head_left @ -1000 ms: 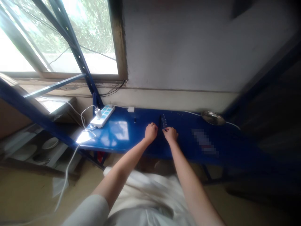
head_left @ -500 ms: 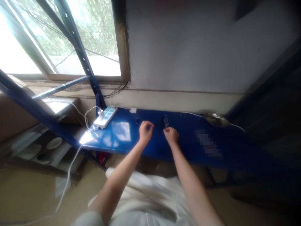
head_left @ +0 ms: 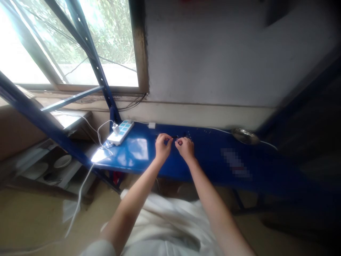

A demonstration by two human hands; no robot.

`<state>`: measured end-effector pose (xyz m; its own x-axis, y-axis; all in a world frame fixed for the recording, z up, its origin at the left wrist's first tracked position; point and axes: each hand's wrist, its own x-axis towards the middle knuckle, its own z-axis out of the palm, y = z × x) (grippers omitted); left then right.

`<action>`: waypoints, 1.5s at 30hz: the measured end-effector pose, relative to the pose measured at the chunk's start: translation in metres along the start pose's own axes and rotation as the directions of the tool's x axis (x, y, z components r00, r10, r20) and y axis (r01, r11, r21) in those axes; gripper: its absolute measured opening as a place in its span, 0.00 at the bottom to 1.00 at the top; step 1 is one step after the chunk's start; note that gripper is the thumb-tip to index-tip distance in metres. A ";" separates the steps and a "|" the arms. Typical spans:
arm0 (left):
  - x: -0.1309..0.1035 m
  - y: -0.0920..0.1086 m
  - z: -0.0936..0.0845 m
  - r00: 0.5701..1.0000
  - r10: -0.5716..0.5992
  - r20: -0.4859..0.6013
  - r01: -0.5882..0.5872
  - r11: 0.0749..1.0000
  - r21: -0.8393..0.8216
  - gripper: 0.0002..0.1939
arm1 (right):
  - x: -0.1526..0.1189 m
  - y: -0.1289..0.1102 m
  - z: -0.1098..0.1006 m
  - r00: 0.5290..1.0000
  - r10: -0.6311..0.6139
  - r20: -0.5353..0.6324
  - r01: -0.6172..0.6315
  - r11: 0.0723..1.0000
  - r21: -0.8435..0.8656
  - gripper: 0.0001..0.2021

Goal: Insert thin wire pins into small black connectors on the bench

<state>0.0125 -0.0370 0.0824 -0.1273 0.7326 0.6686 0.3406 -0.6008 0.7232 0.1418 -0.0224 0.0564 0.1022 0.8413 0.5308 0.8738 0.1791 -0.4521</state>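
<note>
Over the blue table (head_left: 205, 160), my left hand (head_left: 163, 146) pinches a small dark stick-like piece (head_left: 174, 137) between thumb and fingertips. My right hand (head_left: 185, 147) is close beside it on the right, its fingers pinched at a tiny pale object (head_left: 177, 137) by the dark piece's end. Whether the two pieces touch is too small to tell. Just beyond my right hand, several small clear bits (head_left: 189, 134) lie on the table, partly hidden by the fingers.
A white power strip (head_left: 121, 132) with a plug and cables lies on the table's left end. Near the back edge are a white adapter (head_left: 151, 125) and a round metal dish (head_left: 245, 136) with a cable. Blue rack posts (head_left: 98, 71) rise at the left.
My right hand has moved left and slightly away from me, close to my left hand. The dark piece now shows between them. The view has shifted slightly.
</note>
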 end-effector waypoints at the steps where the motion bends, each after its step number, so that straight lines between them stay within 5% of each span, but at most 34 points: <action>1: 0.000 0.000 -0.001 1.000 -0.002 -0.004 0.002 1.000 0.006 0.02 | 0.000 0.000 0.000 1.000 0.002 -0.001 -0.002 1.000 0.001 0.06; 18: 0.005 -0.001 -0.006 0.996 0.091 0.010 -0.091 0.990 0.110 0.04 | 0.002 -0.013 -0.012 0.994 -0.041 0.102 0.050 0.995 -0.088 0.06; 26: -0.005 -0.003 -0.005 0.957 0.242 0.158 -0.270 0.944 0.192 0.16 | 0.003 -0.016 -0.012 0.994 -0.038 0.106 0.042 0.998 -0.042 0.06; 45: -0.004 -0.025 -0.012 0.870 0.251 0.425 -0.415 0.837 0.356 0.25 | 0.006 -0.011 -0.012 0.992 0.049 0.120 -0.059 0.995 0.084 0.05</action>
<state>-0.0071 -0.0283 0.0637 0.3702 0.6223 0.6897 0.6698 -0.6932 0.2660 0.1386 -0.0258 0.0734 0.0871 0.9041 0.4183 0.8234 0.1710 -0.5411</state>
